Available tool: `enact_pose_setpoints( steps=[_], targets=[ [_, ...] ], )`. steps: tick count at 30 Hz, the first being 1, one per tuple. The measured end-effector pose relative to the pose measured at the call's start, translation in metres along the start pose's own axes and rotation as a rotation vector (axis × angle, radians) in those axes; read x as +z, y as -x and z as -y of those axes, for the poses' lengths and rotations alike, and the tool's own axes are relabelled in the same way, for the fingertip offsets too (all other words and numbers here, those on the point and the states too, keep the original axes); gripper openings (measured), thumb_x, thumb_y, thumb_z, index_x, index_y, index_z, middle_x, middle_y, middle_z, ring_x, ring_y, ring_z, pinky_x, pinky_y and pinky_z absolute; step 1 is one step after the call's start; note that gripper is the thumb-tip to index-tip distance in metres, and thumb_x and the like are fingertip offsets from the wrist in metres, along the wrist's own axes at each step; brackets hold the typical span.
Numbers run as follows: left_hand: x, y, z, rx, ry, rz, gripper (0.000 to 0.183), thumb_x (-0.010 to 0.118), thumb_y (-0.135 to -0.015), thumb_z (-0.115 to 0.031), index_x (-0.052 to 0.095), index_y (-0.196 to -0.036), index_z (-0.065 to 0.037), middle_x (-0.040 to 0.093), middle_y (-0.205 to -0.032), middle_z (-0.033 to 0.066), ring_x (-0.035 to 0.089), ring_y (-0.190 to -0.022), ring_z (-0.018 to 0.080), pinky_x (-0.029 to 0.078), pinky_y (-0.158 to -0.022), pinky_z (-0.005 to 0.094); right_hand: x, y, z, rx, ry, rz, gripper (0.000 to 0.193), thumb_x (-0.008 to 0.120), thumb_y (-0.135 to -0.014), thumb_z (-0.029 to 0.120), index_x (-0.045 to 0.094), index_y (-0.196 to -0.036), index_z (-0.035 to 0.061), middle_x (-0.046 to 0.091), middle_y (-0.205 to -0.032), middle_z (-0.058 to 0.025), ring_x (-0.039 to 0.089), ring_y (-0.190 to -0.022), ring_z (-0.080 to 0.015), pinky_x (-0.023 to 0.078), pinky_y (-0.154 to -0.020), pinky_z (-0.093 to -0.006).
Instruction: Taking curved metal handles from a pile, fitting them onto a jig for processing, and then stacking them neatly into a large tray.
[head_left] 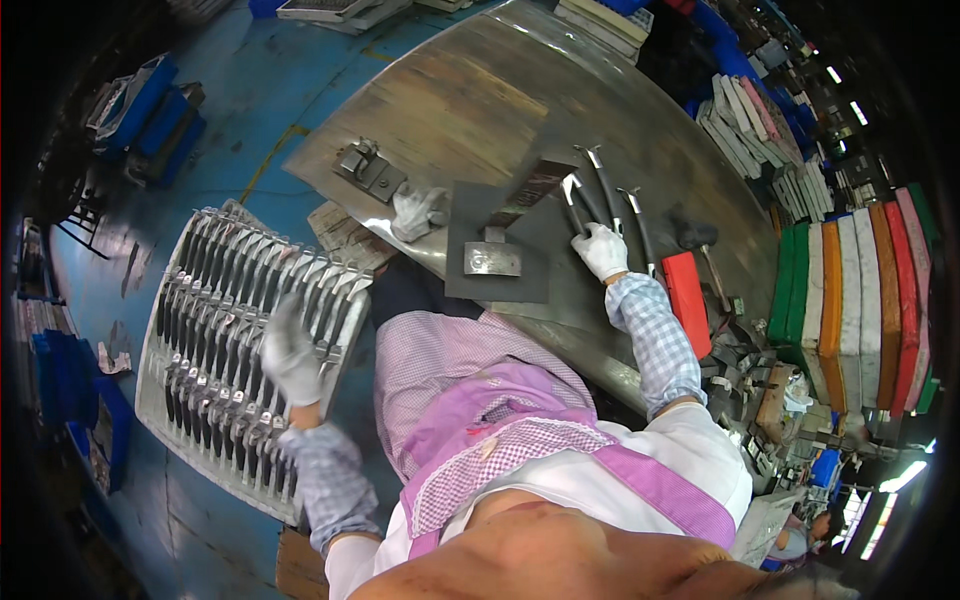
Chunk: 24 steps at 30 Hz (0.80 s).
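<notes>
My left hand (291, 352), in a white glove, is over a pale tray (152, 392) filled with rows of black-handled metal pieces (215, 345). Motion smears its fingers, so I cannot tell whether it holds one. My gloved right hand (602, 252) is on the metal worktable (440, 95), its fingers closed around the lower end of a black-handled metal piece (573, 206). Beside it lie more such pieces (604, 185), handles toward me. Left of that hand, a metal block fixture (492, 259) with an upright dark bar (532, 192) sits on a dark plate (468, 212).
A crumpled glove (418, 210) and a small metal clamp fixture (368, 172) lie at the table's left edge. To the right are a red box (686, 303), a hammer (712, 262) and coloured stacked trays (845, 305). Blue bins (150, 115) stand on the blue floor.
</notes>
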<state>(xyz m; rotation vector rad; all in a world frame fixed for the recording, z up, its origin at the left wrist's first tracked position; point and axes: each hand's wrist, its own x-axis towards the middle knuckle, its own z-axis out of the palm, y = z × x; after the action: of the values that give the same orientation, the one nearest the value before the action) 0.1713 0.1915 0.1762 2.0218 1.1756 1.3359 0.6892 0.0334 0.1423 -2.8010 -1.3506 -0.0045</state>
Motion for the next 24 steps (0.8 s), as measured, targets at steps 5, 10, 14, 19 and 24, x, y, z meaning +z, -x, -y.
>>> enact_pose_setpoints(
  steps=[5, 10, 14, 19, 24],
  targets=[
    [0.114, 0.031, -0.089, 0.239, 0.125, 0.33, 0.032, 0.069, -0.085, 0.005, 0.067, -0.116, -0.003, 0.073, -0.103, 0.0112, 0.07, -0.092, 0.0266, 0.056, -0.081, 0.0358, -0.07, 0.07, 0.029, 0.328, -1.116, 0.49, 0.024, 0.066, -0.093, 0.026, 0.058, -0.097, 0.0032, 0.056, -0.067, 0.0003, 0.049, -0.045, -0.0094, 0.039, -0.039, -0.0255],
    [0.174, 0.056, -0.127, 0.191, 0.087, 0.682, 0.036, 0.07, -0.086, -0.01, 0.066, -0.122, -0.011, 0.07, -0.106, 0.0073, 0.067, -0.093, 0.0277, 0.053, -0.079, 0.0383, -0.116, 0.17, 0.04, 0.28, -0.956, -0.242, 0.034, 0.072, -0.088, 0.032, 0.067, -0.107, 0.0052, 0.072, -0.087, -0.0222, 0.071, -0.078, -0.0391, 0.055, -0.068, -0.0455],
    [0.2, 0.047, -0.159, 0.263, 0.12, 0.669, 0.041, 0.072, -0.084, -0.013, 0.063, -0.124, -0.01, 0.065, -0.123, 0.0087, 0.063, -0.109, 0.0284, 0.053, -0.087, 0.0412, -0.025, 0.232, -0.016, 0.355, -0.324, 0.419, 0.04, 0.061, -0.09, 0.043, 0.068, -0.102, 0.0053, 0.069, -0.088, -0.0272, 0.065, -0.085, -0.0489, 0.05, -0.079, -0.0572],
    [0.225, 0.04, -0.172, 0.492, 0.137, 0.552, 0.046, 0.072, -0.08, -0.01, 0.063, -0.124, -0.013, 0.063, -0.126, 0.0085, 0.062, -0.113, 0.0297, 0.052, -0.091, 0.0423, -0.099, 0.179, 0.021, 0.052, -1.187, 0.959, 0.045, 0.064, -0.096, 0.043, 0.068, -0.113, 0.0014, 0.071, -0.093, -0.0085, 0.067, -0.08, -0.0126, 0.054, -0.072, -0.0288],
    [0.22, 0.068, -0.128, -0.114, 0.111, 0.886, 0.044, 0.071, -0.077, -0.006, 0.064, -0.12, -0.01, 0.068, -0.111, 0.0133, 0.067, -0.101, 0.0323, 0.055, -0.087, 0.0379, -0.056, 0.107, 0.08, -0.667, -1.015, -0.072, 0.029, 0.071, -0.091, 0.008, 0.065, -0.119, -0.0003, 0.069, -0.117, -0.0124, 0.067, -0.105, -0.0167, 0.055, -0.089, -0.0314]
  ],
)
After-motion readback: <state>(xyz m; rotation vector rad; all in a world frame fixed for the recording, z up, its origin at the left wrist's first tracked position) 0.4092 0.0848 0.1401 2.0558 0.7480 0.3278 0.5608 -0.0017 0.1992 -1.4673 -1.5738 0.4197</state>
